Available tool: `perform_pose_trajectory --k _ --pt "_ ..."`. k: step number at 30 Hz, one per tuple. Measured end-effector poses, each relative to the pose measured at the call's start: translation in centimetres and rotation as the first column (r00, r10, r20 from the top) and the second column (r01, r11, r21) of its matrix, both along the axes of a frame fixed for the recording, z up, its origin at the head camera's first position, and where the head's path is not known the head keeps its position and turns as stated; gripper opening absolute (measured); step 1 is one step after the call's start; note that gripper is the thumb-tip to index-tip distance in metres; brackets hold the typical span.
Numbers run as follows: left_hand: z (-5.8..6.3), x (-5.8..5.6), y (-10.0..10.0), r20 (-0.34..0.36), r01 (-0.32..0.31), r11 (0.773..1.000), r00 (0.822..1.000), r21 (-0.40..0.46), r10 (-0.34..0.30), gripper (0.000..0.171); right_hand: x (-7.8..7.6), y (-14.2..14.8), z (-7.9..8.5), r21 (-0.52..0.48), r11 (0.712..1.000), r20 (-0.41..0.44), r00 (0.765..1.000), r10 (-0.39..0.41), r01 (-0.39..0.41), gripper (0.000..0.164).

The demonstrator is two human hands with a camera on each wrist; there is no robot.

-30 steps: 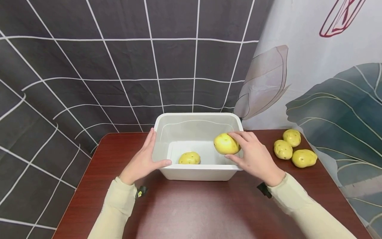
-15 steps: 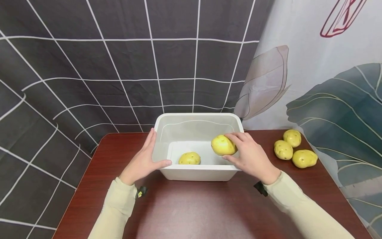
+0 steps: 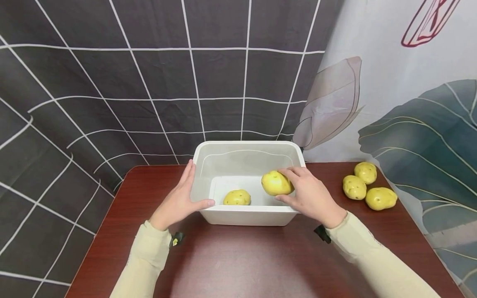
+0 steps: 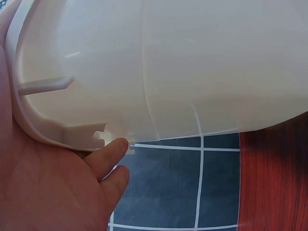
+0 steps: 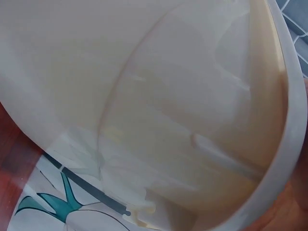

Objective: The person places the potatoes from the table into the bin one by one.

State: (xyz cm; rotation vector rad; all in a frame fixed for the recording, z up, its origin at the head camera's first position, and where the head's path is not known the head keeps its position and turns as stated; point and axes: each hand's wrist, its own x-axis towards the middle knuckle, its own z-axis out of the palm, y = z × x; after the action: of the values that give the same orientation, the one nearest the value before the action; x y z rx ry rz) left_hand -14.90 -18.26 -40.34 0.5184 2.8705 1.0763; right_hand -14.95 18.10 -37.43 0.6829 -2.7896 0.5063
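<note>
A pale grey plastic bin (image 3: 247, 216) stands on the table in the head view. Against its front left corner rests my left hand (image 3: 177, 203), fingers straight along the left side and thumb laid on the front rim. The left wrist view has those fingers (image 4: 113, 159) touching the bin's outer wall under the rim. My right hand (image 3: 313, 196) holds a yellow potato (image 3: 275, 183) between thumb and fingers, above the bin's right part. Another potato (image 3: 237, 197) lies on the bin floor, near the front. In the right wrist view, the bin wall (image 5: 159, 96) hides the held potato.
Three more potatoes, among them a front one (image 3: 381, 198), sit close together at the table's back right. The reddish-brown table (image 3: 238, 256) meets a dark gridded curtain (image 3: 220, 74) behind the bin. A white leaf-patterned cloth (image 3: 391, 91) hangs on the right.
My right hand has moved slightly left and down with the potato, further over the bin. The left hand and the bin stay where they were.
</note>
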Motion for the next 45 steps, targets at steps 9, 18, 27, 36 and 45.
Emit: perform_pose_trajectory --k 9,18,27,36,45 --pt "0.0 -0.02 0.05 0.005 -0.003 1.0 1.0 -0.002 0.003 0.122 -0.06 -0.07 0.01 -0.012 1.0 0.003 1.0 0.022 -0.022 0.066" --pt "-0.08 -0.05 -0.01 0.003 -0.004 1.0 1.0 -0.002 0.004 0.122 -0.14 -0.13 0.04 -0.012 1.0 0.02 1.0 0.021 -0.02 0.066" --pt "-0.04 -0.12 0.02 -0.003 -0.002 1.0 1.0 -0.001 0.002 0.121 -0.21 -0.06 -0.07 -0.006 1.0 0.014 1.0 0.016 -0.016 0.062" --pt "-0.03 -0.16 0.09 -0.003 -0.002 1.0 1.0 -0.002 0.002 0.121 -0.04 0.07 0.0 -0.01 1.0 0.02 1.0 0.02 -0.02 0.059" --pt "-0.07 -0.13 0.13 0.007 -0.006 1.0 1.0 0.004 0.006 0.121 -0.01 0.45 0.13 -0.003 1.0 -0.038 0.999 0.025 -0.025 0.051"
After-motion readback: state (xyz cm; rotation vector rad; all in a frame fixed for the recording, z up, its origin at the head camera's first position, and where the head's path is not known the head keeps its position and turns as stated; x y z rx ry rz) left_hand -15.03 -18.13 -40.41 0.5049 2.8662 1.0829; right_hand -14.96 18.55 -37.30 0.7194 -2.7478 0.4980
